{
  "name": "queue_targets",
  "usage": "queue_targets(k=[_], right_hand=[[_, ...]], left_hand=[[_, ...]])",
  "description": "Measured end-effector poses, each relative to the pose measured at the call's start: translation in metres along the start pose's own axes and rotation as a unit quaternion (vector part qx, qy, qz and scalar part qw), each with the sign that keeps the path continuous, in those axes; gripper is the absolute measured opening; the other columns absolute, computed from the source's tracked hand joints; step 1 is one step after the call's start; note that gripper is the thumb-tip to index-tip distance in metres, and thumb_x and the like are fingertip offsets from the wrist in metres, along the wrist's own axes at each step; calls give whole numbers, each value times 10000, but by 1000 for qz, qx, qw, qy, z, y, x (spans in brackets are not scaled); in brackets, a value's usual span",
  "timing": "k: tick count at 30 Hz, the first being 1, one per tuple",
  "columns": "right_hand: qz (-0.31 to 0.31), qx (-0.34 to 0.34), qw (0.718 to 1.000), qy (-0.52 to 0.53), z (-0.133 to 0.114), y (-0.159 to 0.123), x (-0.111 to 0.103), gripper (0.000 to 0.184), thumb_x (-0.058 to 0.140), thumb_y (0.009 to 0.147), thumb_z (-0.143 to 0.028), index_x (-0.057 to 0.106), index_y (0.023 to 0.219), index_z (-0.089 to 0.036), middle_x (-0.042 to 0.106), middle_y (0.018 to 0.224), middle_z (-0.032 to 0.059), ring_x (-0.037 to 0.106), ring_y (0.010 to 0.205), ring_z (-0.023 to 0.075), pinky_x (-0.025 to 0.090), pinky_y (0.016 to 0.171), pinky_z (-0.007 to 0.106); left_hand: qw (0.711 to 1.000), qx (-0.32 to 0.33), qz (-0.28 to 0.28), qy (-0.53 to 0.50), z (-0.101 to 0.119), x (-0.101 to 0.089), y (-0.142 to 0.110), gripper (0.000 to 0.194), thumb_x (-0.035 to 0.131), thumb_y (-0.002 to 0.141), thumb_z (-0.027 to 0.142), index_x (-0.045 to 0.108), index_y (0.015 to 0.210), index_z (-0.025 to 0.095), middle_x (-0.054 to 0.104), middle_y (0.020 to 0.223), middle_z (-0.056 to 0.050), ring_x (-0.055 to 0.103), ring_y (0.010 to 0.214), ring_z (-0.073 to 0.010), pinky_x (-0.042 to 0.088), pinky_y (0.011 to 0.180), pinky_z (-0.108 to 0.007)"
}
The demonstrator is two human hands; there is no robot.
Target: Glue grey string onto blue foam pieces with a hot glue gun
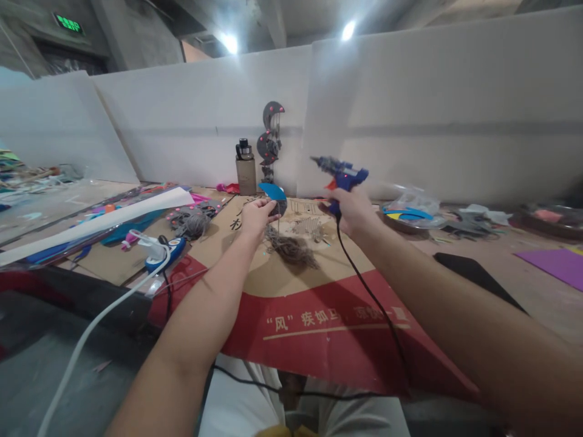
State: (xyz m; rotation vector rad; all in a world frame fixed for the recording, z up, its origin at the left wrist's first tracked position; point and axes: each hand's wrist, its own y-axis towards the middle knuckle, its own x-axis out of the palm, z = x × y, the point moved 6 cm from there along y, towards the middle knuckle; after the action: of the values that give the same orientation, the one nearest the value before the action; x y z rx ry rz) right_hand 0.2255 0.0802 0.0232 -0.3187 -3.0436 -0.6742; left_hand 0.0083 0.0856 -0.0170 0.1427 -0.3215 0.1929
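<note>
My right hand (pixel 350 206) grips a blue hot glue gun (pixel 348 176) by its handle, the nozzle pointing left above the cardboard. Pinched in my left hand (pixel 259 217) is a crescent-shaped piece (pixel 273 192), blue on top and wrapped in grey yarn lower down. Loose grey yarn (pixel 291 247) hangs from it and bunches on the cardboard sheet (pixel 273 282) below. The glue gun's black cord runs down over the sheet's red front. My left fingers partly cover the yarn-wrapped part.
A brown bottle (pixel 246 173) stands near the white panel, beside a hanging ornament of dark crescents (pixel 272 115). At left lie a blue power strip (pixel 166 254), a white cable and a grey yarn ball (pixel 189 222). Right are a bowl (pixel 405 220), a black flat item (pixel 473 276) and purple sheet (pixel 553 266).
</note>
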Motion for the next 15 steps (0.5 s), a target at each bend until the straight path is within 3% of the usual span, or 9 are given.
queue_targets(k=[2,4,6,8,11,15], right_hand=[[-18,9,997,75,-29,-1,14,189,545,706,-217,521,893,-219,590,858,24,579,715,128,542,632,309],[-32,-14,996,86,-54,-9,26,203,528,737,-243,532,939,-226,600,901,25,581,757,128,526,648,297],[-38,-36,996,71,-63,-22,34,228,514,750,-264,538,973,-228,603,897,23,576,751,129,509,642,286],[-46,-39,997,43,-53,-36,36,237,521,740,-280,545,968,-217,602,858,22,554,693,124,486,616,275],[-58,-19,998,-8,-17,-53,30,220,536,716,-303,553,906,-195,579,765,9,482,576,107,445,569,269],[-83,-13,994,-74,20,-64,21,283,522,761,-396,567,940,-182,584,765,14,500,598,133,443,579,280]], left_hand=[[1000,-1,0,-3,0,0,0,97,695,731,133,620,675,107,638,698,-37,585,618,-89,562,698,-289],[1000,0,1,-6,0,0,-1,111,694,732,132,612,660,107,621,666,-26,572,609,-83,563,697,-285],[1000,-1,2,-8,0,1,-3,117,688,735,124,607,651,108,602,637,-15,561,597,-78,564,703,-286],[1000,-4,0,-7,0,2,-5,118,686,733,115,609,644,107,594,624,-11,554,581,-74,564,718,-299],[1000,-2,-4,3,-1,2,-5,114,687,729,116,617,641,101,616,655,-29,566,572,-81,562,725,-329],[999,9,0,37,-3,0,0,79,685,731,137,636,680,101,655,709,-52,596,607,-96,563,711,-326]])
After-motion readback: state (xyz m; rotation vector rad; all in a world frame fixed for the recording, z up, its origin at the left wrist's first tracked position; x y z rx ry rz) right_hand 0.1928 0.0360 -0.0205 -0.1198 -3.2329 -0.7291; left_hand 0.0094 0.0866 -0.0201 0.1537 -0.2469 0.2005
